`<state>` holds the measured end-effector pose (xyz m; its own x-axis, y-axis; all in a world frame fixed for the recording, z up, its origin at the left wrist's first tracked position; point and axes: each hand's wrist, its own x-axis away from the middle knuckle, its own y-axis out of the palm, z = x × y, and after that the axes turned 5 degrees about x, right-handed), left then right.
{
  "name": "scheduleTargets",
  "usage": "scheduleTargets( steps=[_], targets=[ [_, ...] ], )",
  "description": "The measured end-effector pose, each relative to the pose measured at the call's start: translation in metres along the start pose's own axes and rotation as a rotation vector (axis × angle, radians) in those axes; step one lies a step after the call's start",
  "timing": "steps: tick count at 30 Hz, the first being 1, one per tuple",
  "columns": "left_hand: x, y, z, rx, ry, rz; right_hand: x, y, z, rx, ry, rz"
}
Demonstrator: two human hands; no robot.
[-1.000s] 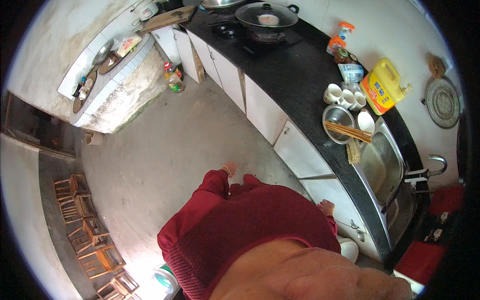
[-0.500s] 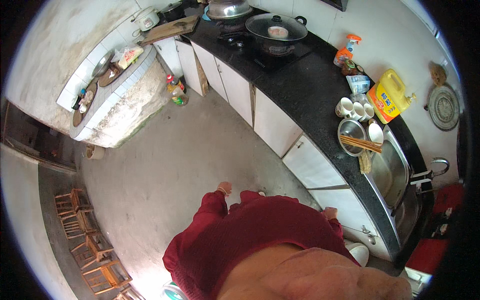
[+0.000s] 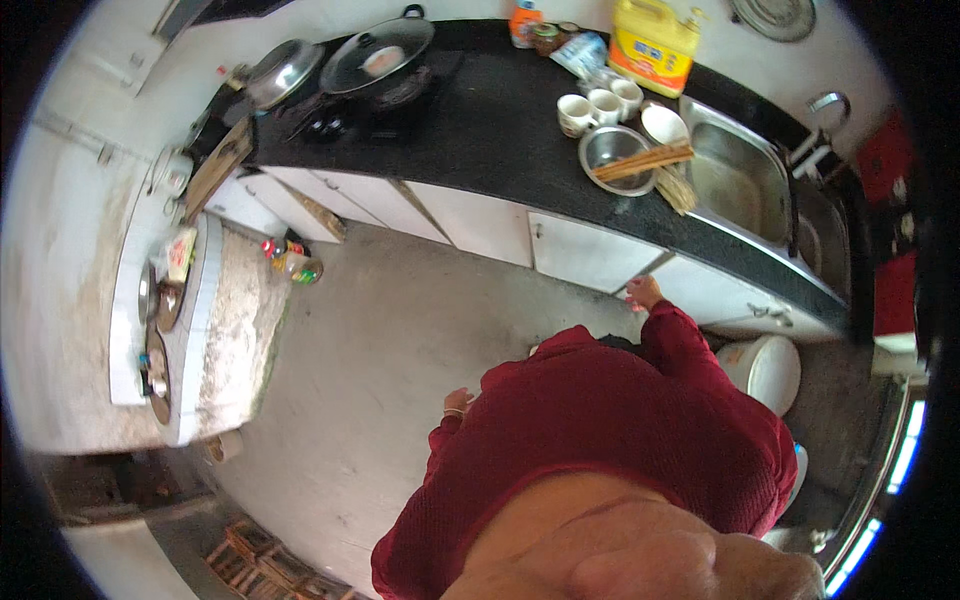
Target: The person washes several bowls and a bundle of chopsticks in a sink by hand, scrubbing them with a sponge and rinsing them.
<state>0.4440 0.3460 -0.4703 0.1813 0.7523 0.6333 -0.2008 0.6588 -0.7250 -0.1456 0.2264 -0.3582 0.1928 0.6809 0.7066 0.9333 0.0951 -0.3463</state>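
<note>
My left hand [image 3: 459, 400] hangs over the grey floor by the red sleeve, its small fingers loosely stretched and nothing visible in them. Farther forward, my right hand [image 3: 646, 291] is held before the white cabinet doors [image 3: 590, 255], fingers loosely apart and holding nothing that I can see. Above it on the black counter [image 3: 490, 110] stands a steel bowl [image 3: 605, 148] with wooden chopsticks [image 3: 645, 162] laid across. White cups [image 3: 604, 106] and a white bowl [image 3: 664, 124] sit beside it, next to the sink [image 3: 740, 180].
A lidded wok [image 3: 378, 58] and a domed steel pot [image 3: 283, 74] are at the counter's far left. A yellow jug [image 3: 652, 48] stands behind the cups. Bottles [image 3: 292, 262] stand on the floor by the tiled stove [image 3: 200, 340]. At my right is a white bucket [image 3: 775, 372].
My view and body have turned right, so the counter now runs across the top. My right hand has come forward from beside my body; the left hand still hangs low.
</note>
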Motion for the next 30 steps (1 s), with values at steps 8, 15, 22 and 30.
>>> scheduleTargets(
  steps=[8,15,22,30],
  targets=[
    [-0.013,-0.031,0.015,0.915,-0.128,0.027,-0.043,-0.018,0.094,1.642,-0.566,0.207],
    [0.007,-0.099,0.072,1.618,-0.468,0.054,-0.025,-0.042,0.12,1.49,-0.493,-0.094],
    [0.009,-0.09,0.104,1.292,-0.489,0.212,-0.065,-0.055,0.096,1.545,-0.501,-0.067],
    [0.016,-0.021,0.075,1.044,-0.465,0.265,-0.079,-0.023,0.031,1.469,-0.587,-0.155]
  ],
)
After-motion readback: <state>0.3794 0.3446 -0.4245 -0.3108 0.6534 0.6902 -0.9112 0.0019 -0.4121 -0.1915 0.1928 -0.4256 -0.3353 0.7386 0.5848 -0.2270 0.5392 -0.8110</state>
